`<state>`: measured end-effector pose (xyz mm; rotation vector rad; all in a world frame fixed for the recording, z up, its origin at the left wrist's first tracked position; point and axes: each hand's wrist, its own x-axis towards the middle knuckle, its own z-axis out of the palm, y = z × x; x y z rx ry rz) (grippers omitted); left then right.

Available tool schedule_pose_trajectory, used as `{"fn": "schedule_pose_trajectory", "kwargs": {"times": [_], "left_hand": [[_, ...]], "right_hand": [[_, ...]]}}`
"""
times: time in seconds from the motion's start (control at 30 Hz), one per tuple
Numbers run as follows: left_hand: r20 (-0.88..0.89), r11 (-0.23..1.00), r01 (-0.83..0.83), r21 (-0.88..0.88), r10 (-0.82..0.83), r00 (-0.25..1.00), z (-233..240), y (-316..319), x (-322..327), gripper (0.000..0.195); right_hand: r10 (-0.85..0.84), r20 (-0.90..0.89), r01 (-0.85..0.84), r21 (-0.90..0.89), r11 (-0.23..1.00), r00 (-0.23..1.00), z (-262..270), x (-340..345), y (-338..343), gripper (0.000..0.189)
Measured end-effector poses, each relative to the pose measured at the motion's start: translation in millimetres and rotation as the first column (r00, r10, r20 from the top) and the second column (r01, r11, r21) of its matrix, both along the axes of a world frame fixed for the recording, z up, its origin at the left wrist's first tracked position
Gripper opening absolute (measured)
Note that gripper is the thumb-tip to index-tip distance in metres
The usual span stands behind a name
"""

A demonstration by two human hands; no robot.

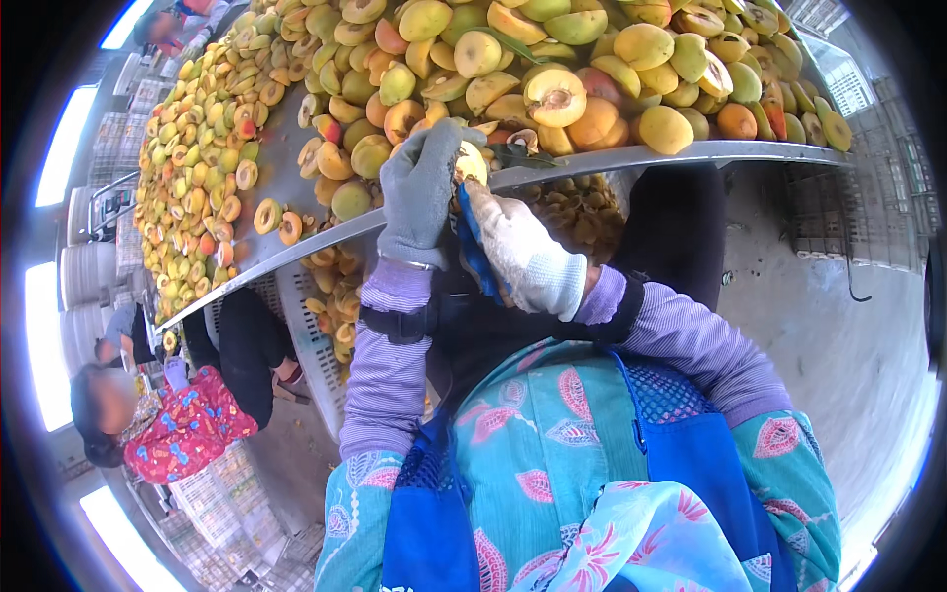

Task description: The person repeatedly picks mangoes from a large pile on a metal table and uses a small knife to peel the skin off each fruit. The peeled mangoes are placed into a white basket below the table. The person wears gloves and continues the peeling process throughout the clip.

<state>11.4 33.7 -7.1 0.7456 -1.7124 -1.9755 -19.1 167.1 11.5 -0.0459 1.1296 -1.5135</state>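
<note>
My left hand [420,189], in a grey glove, is closed around a yellow stone fruit [471,164] at the near rim of a metal table [281,238]. My right hand [529,255], in a soiled white glove, presses its fingers close to that fruit. It grips a blue object [473,255], mostly hidden; its kind is unclear. Just beyond my hands, whole and halved stone fruit [414,81] lie heaped on the table. One cut half [555,98] shows its brown hollow face up. Dark green leaves [521,155] lie by the rim.
Under the rim, a white plastic crate [314,348] stands beside cut fruit [336,296]; more pieces [581,214] lie below my right hand. A co-worker [189,422] sits at left, another person [174,29] at far upper left. Stacked crates [862,185] stand right on the concrete floor [799,333].
</note>
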Motion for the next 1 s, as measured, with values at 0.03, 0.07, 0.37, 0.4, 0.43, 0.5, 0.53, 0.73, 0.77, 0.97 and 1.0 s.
{"fn": "schedule_pose_trajectory", "kwargs": {"times": [0.03,0.07,0.37,0.4,0.43,0.5,0.53,0.73,0.77,0.97,1.0], "left_hand": [[-0.058,0.996,-0.074,0.056,0.078,0.995,-6.0,3.3,-3.7,0.031],[-0.031,0.995,-0.097,0.036,0.098,0.995,-6.3,7.8,-7.3,0.031],[0.136,0.924,0.083,-0.374,-0.034,0.990,-3.4,7.2,-8.5,0.016],[0.144,0.966,0.065,-0.251,-0.029,0.989,-3.0,8.7,-10.5,0.015],[0.163,0.911,0.115,-0.396,-0.054,0.985,-2.2,6.1,-12.5,0.021],[0.203,0.729,0.197,-0.656,-0.082,0.976,2.8,-4.2,-15.8,0.039],[0.180,0.785,0.184,-0.591,-0.094,0.979,3.1,-2.3,-16.5,0.039],[0.048,0.998,0.041,0.036,-0.043,0.998,-8.8,6.7,-18.4,0.036],[0.085,0.998,0.064,-0.025,-0.062,0.994,-7.0,5.8,-24.8,0.036],[0.244,0.778,0.431,-0.457,-0.357,0.902,13.6,-5.7,-8.9,0.037],[0.233,0.750,0.369,-0.550,-0.286,0.929,12.2,-1.3,-11.7,0.037]], "right_hand": [[0.009,0.000,-0.009,-0.022,1.000,1.000,-1.8,-2.4,0.8,0.051],[-0.019,-0.095,0.023,0.038,0.999,0.995,-6.2,-0.5,-0.5,0.050],[-0.092,-0.122,0.105,0.110,0.988,0.988,-11.2,3.6,-3.3,0.058],[-0.085,-0.159,0.105,0.123,0.987,0.984,-18.4,4.1,-6.7,0.058],[-0.078,-0.196,0.106,0.136,0.985,0.978,-27.3,2.5,-10.8,0.058],[-0.068,-0.203,0.088,0.092,0.992,0.977,-24.5,-1.6,-9.6,0.058],[-0.074,-0.118,0.085,0.092,0.992,0.990,-20.9,-2.6,-7.1,0.056],[-0.067,-0.425,0.052,-0.046,0.998,0.903,-26.7,-15.9,4.1,0.053],[-0.167,-0.805,0.121,-0.118,0.986,0.569,-54.1,-14.1,1.8,0.052],[0.155,-0.648,-0.112,0.108,0.988,0.745,-38.2,-23.9,14.3,0.063],[0.133,-0.595,-0.052,0.151,0.987,0.793,-36.0,-15.0,11.4,0.063]]}}
